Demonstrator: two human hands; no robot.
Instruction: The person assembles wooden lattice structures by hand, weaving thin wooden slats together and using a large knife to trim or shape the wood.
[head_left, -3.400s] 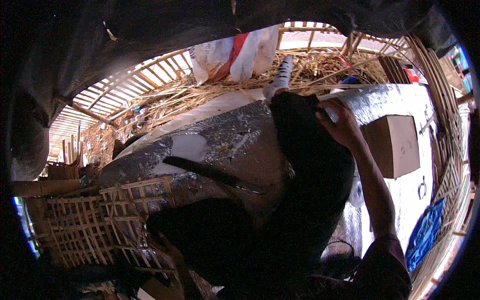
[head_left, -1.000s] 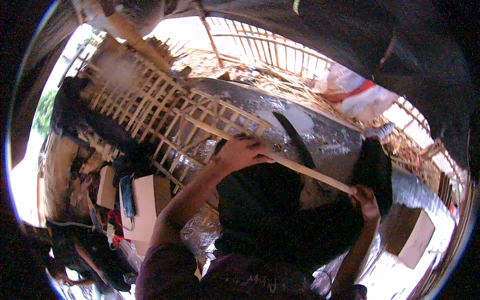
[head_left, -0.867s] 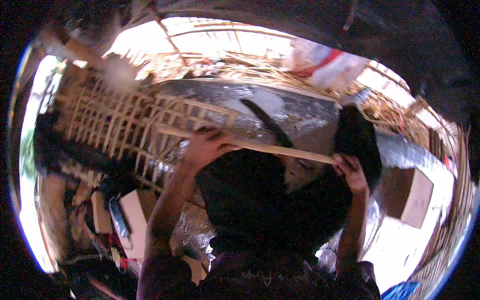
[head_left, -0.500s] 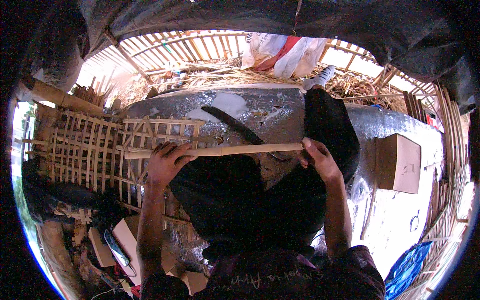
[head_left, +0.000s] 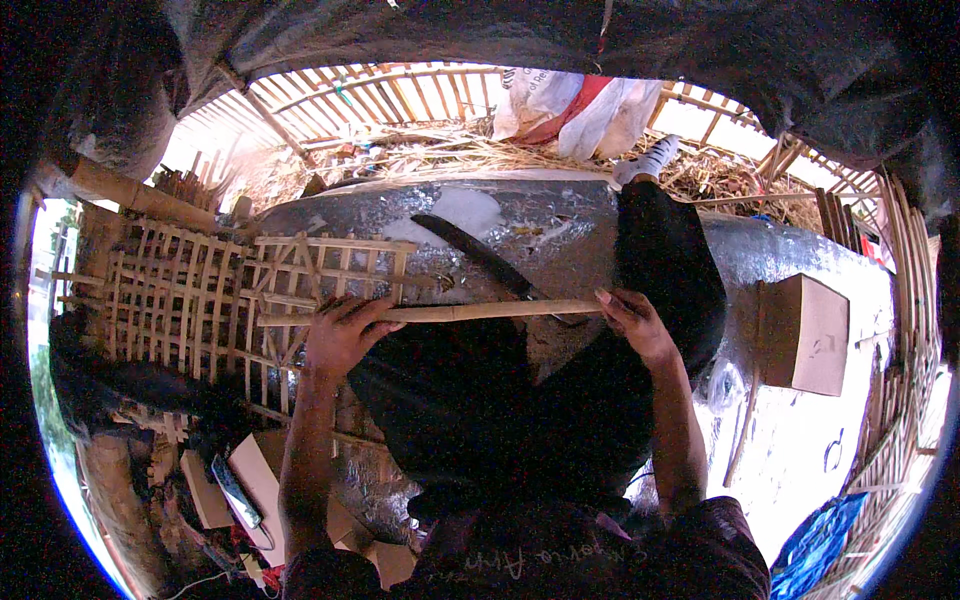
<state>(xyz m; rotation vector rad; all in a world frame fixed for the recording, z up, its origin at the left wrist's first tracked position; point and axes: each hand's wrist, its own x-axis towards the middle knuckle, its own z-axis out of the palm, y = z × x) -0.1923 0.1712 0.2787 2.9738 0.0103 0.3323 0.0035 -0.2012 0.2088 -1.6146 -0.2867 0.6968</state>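
A pale bamboo strip (head_left: 490,312) lies level across my lap, between my two hands. My left hand (head_left: 342,335) is closed round it towards its left end, which sticks out past my fingers. At the other end, my right hand (head_left: 638,325) pinches the tip between thumb and fingers. Just beyond the strip, a dark curved machete blade (head_left: 475,250) rests on the silvery sheet (head_left: 570,215); its near end is partly hidden behind the strip. A woven bamboo lattice panel (head_left: 340,248) lies beside my left hand, with part of it under the strip's left end.
A cardboard box (head_left: 822,335) stands at the right, near a blue plastic sheet (head_left: 820,545). More lattice (head_left: 165,290) extends along the left. A phone (head_left: 236,490) leans by cardboard pieces at the lower left. Straw and a white-and-red sack (head_left: 580,115) lie at the far side.
The strip has turned a little and looks narrower now. My right fingers have shifted their hold at its right end. The whole view has moved slightly; the machete stays on the sheet.
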